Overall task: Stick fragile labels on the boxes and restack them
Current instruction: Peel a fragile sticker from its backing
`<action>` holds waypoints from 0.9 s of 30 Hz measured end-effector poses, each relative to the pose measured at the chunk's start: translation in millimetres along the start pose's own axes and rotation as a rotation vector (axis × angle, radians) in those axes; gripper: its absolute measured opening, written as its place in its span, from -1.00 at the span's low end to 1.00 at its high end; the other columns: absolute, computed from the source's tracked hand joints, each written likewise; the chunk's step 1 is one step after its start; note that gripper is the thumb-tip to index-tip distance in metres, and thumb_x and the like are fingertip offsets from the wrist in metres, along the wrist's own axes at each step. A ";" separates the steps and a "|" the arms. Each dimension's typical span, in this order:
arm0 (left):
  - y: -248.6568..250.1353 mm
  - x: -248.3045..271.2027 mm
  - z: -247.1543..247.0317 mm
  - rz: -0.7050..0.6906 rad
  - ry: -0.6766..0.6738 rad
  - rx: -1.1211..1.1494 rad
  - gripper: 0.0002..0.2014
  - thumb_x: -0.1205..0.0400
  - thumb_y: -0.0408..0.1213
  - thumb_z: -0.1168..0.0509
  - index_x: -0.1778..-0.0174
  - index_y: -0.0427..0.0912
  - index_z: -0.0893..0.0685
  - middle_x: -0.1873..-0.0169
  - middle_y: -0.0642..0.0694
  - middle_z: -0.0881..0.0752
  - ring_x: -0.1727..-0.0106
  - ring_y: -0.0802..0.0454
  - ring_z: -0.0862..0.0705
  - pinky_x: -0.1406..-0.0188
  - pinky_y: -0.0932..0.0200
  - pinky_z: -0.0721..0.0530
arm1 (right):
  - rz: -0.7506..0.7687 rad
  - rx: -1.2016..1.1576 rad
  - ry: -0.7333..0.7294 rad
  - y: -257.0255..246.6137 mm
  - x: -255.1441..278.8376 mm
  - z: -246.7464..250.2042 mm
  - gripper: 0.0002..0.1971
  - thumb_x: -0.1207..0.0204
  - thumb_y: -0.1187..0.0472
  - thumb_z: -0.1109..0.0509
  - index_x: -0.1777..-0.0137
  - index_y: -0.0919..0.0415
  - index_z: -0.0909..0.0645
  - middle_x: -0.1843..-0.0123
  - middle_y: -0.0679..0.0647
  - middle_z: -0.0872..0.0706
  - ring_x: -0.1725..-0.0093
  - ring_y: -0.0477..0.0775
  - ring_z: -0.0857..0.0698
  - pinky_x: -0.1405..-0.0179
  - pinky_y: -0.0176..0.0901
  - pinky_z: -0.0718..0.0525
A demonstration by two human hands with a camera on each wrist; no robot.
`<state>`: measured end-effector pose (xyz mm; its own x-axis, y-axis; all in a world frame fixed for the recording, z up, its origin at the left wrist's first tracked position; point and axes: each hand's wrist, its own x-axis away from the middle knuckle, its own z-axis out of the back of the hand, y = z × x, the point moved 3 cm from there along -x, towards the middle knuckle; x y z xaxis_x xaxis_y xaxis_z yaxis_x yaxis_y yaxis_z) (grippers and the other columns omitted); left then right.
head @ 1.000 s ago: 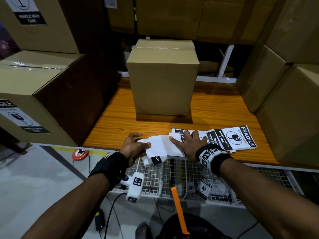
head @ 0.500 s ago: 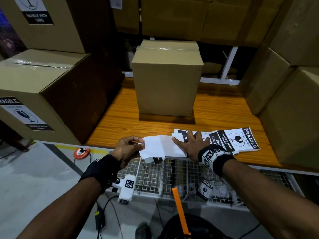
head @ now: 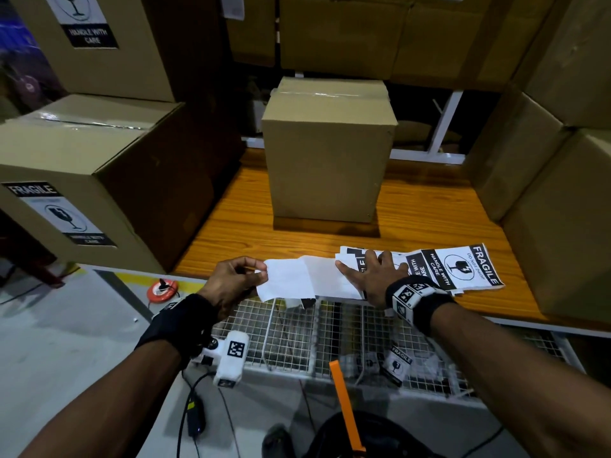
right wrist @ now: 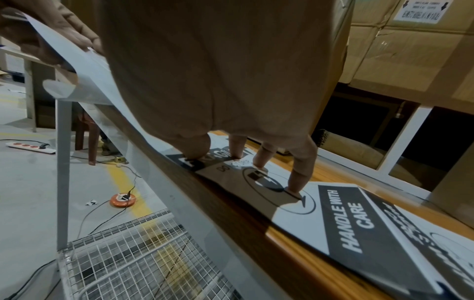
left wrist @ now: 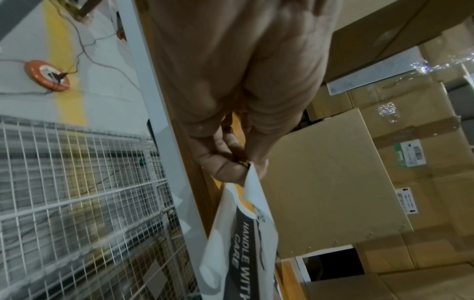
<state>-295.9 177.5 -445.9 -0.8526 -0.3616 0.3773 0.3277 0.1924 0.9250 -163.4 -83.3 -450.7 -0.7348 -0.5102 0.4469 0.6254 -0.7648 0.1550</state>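
Note:
A plain cardboard box [head: 327, 153] stands upright on the wooden table [head: 429, 213], no label on its near face. Black-and-white fragile labels [head: 463, 269] lie fanned along the table's front edge. My right hand [head: 370, 276] presses flat on them with spread fingers [right wrist: 300, 178]. My left hand [head: 238, 279] pinches the corner of a white sheet [head: 297, 282], a label [left wrist: 246, 253] turned printed side down and pulled left off the pile. The pinch [left wrist: 243, 170] is between thumb and forefinger.
Labelled boxes [head: 82, 180] are stacked at the left and unlabelled ones [head: 545, 193] at the right; more fill the back. A wire mesh basket [head: 330, 335] with scraps hangs below the table edge. An orange cable reel [head: 162, 289] lies on the floor.
My left hand has drawn the white sheet further left, stretching it out from under the right hand. The right hand stays pressed on the pile.

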 end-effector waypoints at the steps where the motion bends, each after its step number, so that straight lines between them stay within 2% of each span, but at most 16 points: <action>1: 0.4 1.4 1.7 -0.002 0.000 -0.009 -0.90 -0.58 -0.59 -0.42 0.09 -0.34 -0.69 0.04 -0.39 -0.75 0.10 -0.22 -0.76 0.26 0.07 -0.82 | 0.001 -0.003 0.001 0.0 0.1 -0.1 -0.06 -0.67 0.29 -0.26 -0.62 -0.47 0.35 -0.72 0.28 0.17 -0.65 0.55 0.10 -0.44 0.69 -0.15; 6: 1.3 4.2 8.6 -0.008 -0.008 -0.014 -0.90 -0.58 -0.60 -0.41 0.08 -0.35 -0.69 0.16 -0.34 -0.73 0.23 -0.12 -0.79 0.30 0.09 -0.81 | -0.003 -0.016 -0.004 -1.4 0.3 -1.0 -0.07 -0.68 0.25 -0.26 -0.61 -0.49 0.35 -0.71 0.29 0.15 -0.64 0.53 0.05 -0.44 0.66 -0.19; 9: 0.3 3.8 12.4 -0.005 -0.008 -0.052 -0.90 -0.57 -0.57 -0.45 0.08 -0.33 -0.71 -0.01 -0.41 -0.72 0.08 -0.24 -0.75 0.00 -0.15 -0.77 | 0.009 -0.023 0.007 -2.0 4.1 2.1 -0.12 -0.69 0.27 -0.21 -0.63 -0.48 0.30 -0.71 0.29 0.13 -0.64 0.53 0.03 -0.43 0.66 -0.20; 10: 0.2 4.7 13.5 -0.007 -0.008 -0.071 -0.90 -0.57 -0.55 -0.46 0.09 -0.31 -0.72 -0.03 -0.43 -0.72 0.10 -0.22 -0.74 0.01 -0.16 -0.76 | 0.020 -0.033 0.009 -3.2 5.0 3.5 -0.12 -0.68 0.28 -0.20 -0.64 -0.47 0.28 -0.70 0.28 0.12 -0.64 0.53 0.02 -0.43 0.66 -0.20; 12: 0.2 6.5 12.4 -0.015 0.002 -0.087 -0.90 -0.57 -0.54 -0.46 0.08 -0.31 -0.71 0.03 -0.39 -0.72 0.34 -0.04 -0.72 0.34 0.09 -0.74 | 0.013 -0.056 0.012 -3.9 5.8 5.9 -0.11 -0.65 0.31 -0.21 -0.65 -0.46 0.23 -0.69 0.26 0.08 -0.63 0.51 0.00 -0.45 0.64 -0.20; 13: 1.0 7.4 12.5 -0.025 0.012 -0.089 -0.90 -0.58 -0.56 -0.45 0.08 -0.33 -0.70 0.04 -0.37 -0.71 0.48 0.07 -0.67 0.49 0.20 -0.66 | -0.006 -0.065 0.017 -3.9 5.5 7.1 -0.13 -0.64 0.31 -0.21 -0.67 -0.44 0.20 -0.68 0.25 0.03 -0.62 0.50 -0.04 -0.46 0.61 -0.22; 15: 1.4 5.8 13.2 -0.033 0.020 -0.103 -0.91 -0.59 -0.57 -0.43 0.08 -0.35 -0.68 0.05 -0.35 -0.70 0.57 0.13 -0.60 0.55 0.26 -0.59 | -0.065 -0.084 0.053 -5.2 6.2 9.6 -0.25 -0.64 0.25 -0.19 -0.70 -0.30 0.04 -0.63 0.26 -0.13 -0.58 0.48 -0.16 -0.45 0.53 -0.30; 17: 3.3 1.7 15.1 -0.048 0.010 -0.124 -0.90 -0.57 -0.54 -0.47 0.09 -0.32 -0.70 0.13 -0.35 -0.67 0.49 0.06 -0.61 0.42 0.17 -0.62 | -0.118 -0.069 0.260 -12.0 7.6 17.2 -0.48 -0.65 0.14 -0.17 -0.62 -0.06 -0.30 -0.48 0.26 -0.36 -0.45 0.43 -0.34 -0.35 0.37 -0.43; 18: 4.8 -0.4 16.4 -0.050 0.006 -0.133 -0.89 -0.56 -0.54 -0.48 0.09 -0.31 -0.71 0.22 -0.32 -0.65 0.47 0.04 -0.61 0.39 0.15 -0.63 | -0.105 -0.075 0.383 -19.5 7.1 21.9 -0.58 -0.66 0.09 -0.18 -0.51 0.03 -0.46 -0.37 0.24 -0.46 -0.35 0.38 -0.42 -0.27 0.27 -0.50; 20: 6.6 -3.6 17.0 -0.047 0.002 -0.137 -0.89 -0.57 -0.55 -0.47 0.09 -0.32 -0.70 0.36 -0.22 -0.62 0.49 0.08 -0.63 0.43 0.18 -0.66 | 0.053 -0.139 0.503 -40.3 2.0 23.5 -0.67 -0.68 0.04 -0.19 -0.37 0.07 -0.59 -0.22 0.18 -0.55 -0.20 0.30 -0.50 -0.12 0.12 -0.57; 22: 6.5 -4.7 16.5 -0.051 -0.007 -0.154 -0.89 -0.56 -0.54 -0.48 0.10 -0.30 -0.70 0.38 -0.19 -0.62 0.45 0.06 -0.65 0.37 0.16 -0.70 | 0.207 -0.180 0.468 -58.0 -5.2 15.1 -0.66 -0.72 0.03 -0.17 -0.43 0.00 -0.56 -0.22 0.16 -0.54 -0.17 0.30 -0.52 -0.04 0.08 -0.60; 23: 6.0 -5.2 16.9 -0.057 -0.012 -0.160 -0.89 -0.56 -0.53 -0.49 0.11 -0.29 -0.72 0.36 -0.23 -0.62 0.39 0.00 -0.64 0.32 0.13 -0.69 | 0.228 -0.174 0.430 -61.5 -7.7 11.1 -0.64 -0.73 0.03 -0.15 -0.48 -0.06 -0.51 -0.24 0.15 -0.52 -0.19 0.30 -0.50 -0.04 0.09 -0.61; 25: 4.4 -4.2 19.0 -0.071 -0.021 -0.169 -0.88 -0.54 -0.51 -0.51 0.13 -0.27 -0.73 0.30 -0.28 -0.61 0.32 -0.07 -0.60 0.30 0.09 -0.67 | 0.213 -0.137 0.388 -60.4 -10.4 3.7 -0.61 -0.74 0.02 -0.12 -0.55 -0.15 -0.38 -0.29 0.12 -0.46 -0.24 0.28 -0.45 -0.09 0.11 -0.57; 27: 1.7 -3.9 21.4 -0.071 -0.021 -0.186 -0.89 -0.54 -0.50 -0.52 0.13 -0.27 -0.73 0.32 -0.26 -0.58 0.39 -0.02 -0.54 0.40 0.15 -0.62 | 0.199 -0.114 0.371 -58.1 -10.5 -2.1 -0.56 -0.75 0.03 -0.13 -0.61 -0.21 -0.27 -0.30 0.11 -0.41 -0.27 0.25 -0.40 -0.13 0.13 -0.51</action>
<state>-300.7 198.7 -446.7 -0.8839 -0.3489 0.3115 0.3344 -0.0058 0.9424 -192.6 -34.3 -466.2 -0.6608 -0.7427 0.1085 0.7463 -0.6655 -0.0100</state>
